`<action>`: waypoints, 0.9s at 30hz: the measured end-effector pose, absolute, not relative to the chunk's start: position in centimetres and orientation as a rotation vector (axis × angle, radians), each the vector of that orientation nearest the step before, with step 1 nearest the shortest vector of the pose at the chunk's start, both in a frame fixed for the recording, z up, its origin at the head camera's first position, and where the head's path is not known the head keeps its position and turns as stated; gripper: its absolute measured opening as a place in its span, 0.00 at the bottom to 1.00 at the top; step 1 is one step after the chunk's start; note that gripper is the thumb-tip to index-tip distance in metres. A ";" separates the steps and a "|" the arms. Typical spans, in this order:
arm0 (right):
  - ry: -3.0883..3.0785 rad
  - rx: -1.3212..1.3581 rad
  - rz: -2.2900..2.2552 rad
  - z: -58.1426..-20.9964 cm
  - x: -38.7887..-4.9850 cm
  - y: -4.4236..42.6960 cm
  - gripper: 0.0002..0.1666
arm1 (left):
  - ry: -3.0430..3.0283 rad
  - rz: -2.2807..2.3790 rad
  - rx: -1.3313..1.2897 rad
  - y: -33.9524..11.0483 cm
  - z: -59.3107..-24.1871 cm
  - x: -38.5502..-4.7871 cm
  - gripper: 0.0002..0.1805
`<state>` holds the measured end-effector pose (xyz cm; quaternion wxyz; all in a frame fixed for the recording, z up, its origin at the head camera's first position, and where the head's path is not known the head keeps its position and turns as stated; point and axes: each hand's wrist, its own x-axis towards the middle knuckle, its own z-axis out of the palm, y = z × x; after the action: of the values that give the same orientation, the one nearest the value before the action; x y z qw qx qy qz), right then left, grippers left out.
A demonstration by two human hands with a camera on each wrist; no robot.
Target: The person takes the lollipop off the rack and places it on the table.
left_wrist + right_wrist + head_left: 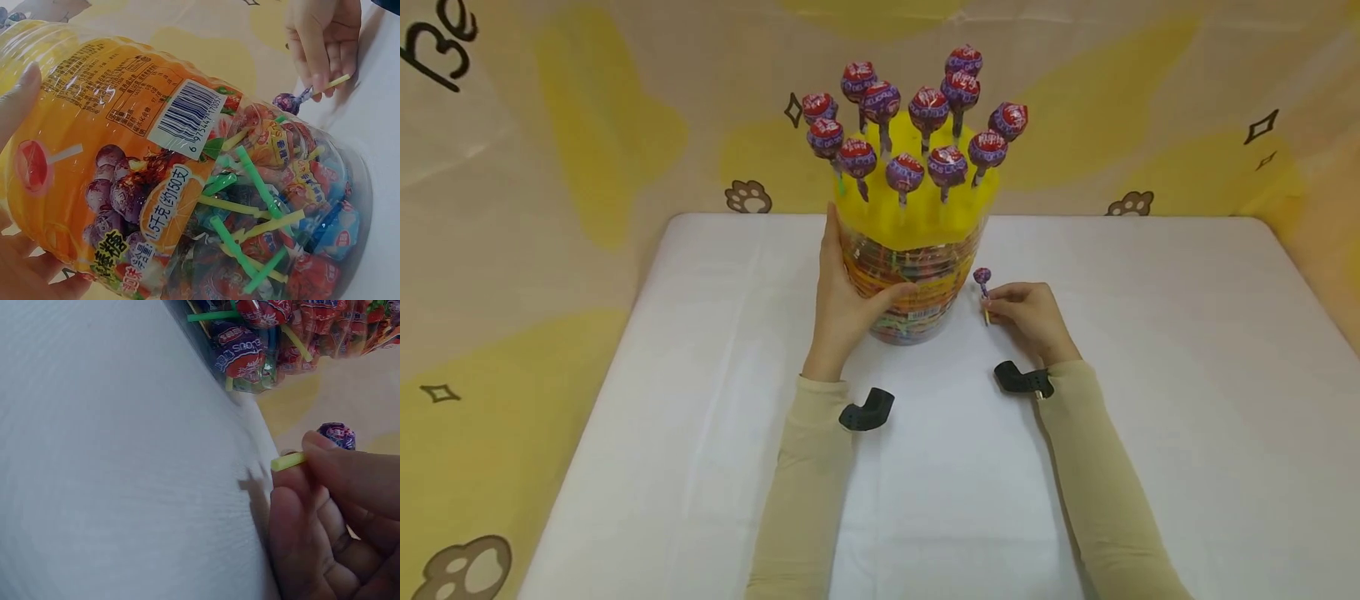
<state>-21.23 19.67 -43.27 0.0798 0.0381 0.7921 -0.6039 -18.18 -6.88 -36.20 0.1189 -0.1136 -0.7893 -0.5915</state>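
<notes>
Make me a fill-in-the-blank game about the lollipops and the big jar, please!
1. The right hand pinches one lollipop by its stick, which is coloured ____.
2. The left hand holds the jar, with its ____ lying across the front.
3. On the jar's yellow top, more lollipops stand with their candy ends pointing ____.
4. The tabletop under the jar is coloured ____.

Missing words: yellow; thumb; up; white.
</notes>
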 end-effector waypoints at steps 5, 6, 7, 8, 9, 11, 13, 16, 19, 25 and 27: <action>2.425 0.144 -1.704 -43.0 -21.3 19.6 0.14 | -2.289 -1.731 -0.331 -6.9 -36.1 -18.3 0.60; 2.434 0.150 -1.684 -43.0 -21.4 19.6 0.14 | -2.287 -1.732 -0.330 -6.9 -36.1 -18.3 0.60; 2.443 0.159 -1.663 -43.0 -21.4 19.5 0.14 | -2.286 -1.732 -0.329 -6.9 -36.1 -18.3 0.60; 2.451 0.166 -1.643 -43.0 -21.4 19.5 0.14 | -2.283 -1.732 -0.329 -7.0 -36.1 -18.3 0.60; 2.463 0.171 -1.622 -43.0 -21.5 19.5 0.15 | -2.281 -1.733 -0.331 -7.0 -36.0 -18.3 0.60; 2.495 0.188 -1.576 -43.0 -21.5 19.4 0.14 | -2.280 -1.738 -0.335 -6.9 -36.0 -18.2 0.60; 2.545 0.193 -1.518 -43.0 -21.4 19.4 0.14 | -2.277 -1.744 -0.341 -6.9 -36.0 -18.2 0.60; 2.647 0.177 -1.392 -42.9 -21.3 19.4 0.13 | -2.277 -1.743 -0.349 -6.9 -36.0 -18.3 0.61; 2.729 0.141 -1.265 -42.8 -21.1 19.3 0.14 | -2.275 -1.741 -0.350 -6.9 -36.1 -18.3 0.60; 2.725 0.105 -1.232 -42.6 -20.8 19.4 0.14 | -2.282 -1.729 -0.347 -6.9 -36.3 -18.3 0.60; 2.695 0.103 -1.256 -42.7 -20.8 19.6 0.15 | -2.282 -1.732 -0.349 -6.8 -36.3 -18.3 0.60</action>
<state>-20.84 19.63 -42.69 0.0831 0.0346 0.9027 -0.4207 -18.34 -6.84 -36.32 0.1272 -0.1198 -0.7843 -0.5953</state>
